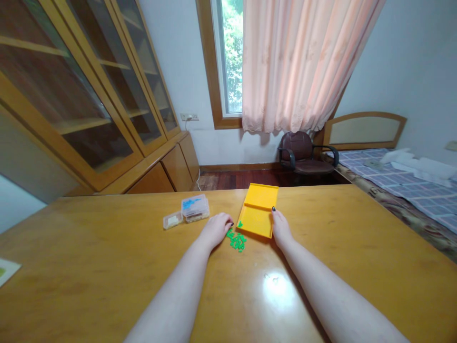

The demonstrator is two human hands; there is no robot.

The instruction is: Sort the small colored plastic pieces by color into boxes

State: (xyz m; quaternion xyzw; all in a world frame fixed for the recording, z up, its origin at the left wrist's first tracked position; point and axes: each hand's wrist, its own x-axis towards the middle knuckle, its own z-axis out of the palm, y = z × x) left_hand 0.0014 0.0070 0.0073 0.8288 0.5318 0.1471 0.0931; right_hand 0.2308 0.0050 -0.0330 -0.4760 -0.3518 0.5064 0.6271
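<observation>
Yellow case (254, 220): it lies open near the middle of the bench (342, 271), a little tilted in direction, with a raised strip across it dividing a far part and a near part; whether its near edge touches the wood, I cannot tell.
Right hand (280, 227): it is closed on the right edge of the yellow case, the thumb with dark nail laid on the rim; the other fingers are mostly hidden.
Left hand (216, 229): it reaches down beside the green pieces (238, 242), fingers bent and near to each other; whether it pinches one piece, I cannot tell.
Green pieces: they lie in a loose small heap on the bench, just in front of the near left corner of the yellow case.
Single green piece (240, 224): it is inside the near part, close to the left rim.
Clear box (195, 208): it stands to the left, beyond the left hand, and blue colour shows in it.
Smaller clear box (173, 220): it is just beside the clear box, with something white inside.
Behind the bench: a dark red chair (299, 151) is below the pink curtain (296, 62).
Right side: a bed (417, 178) has a checked cover.
</observation>
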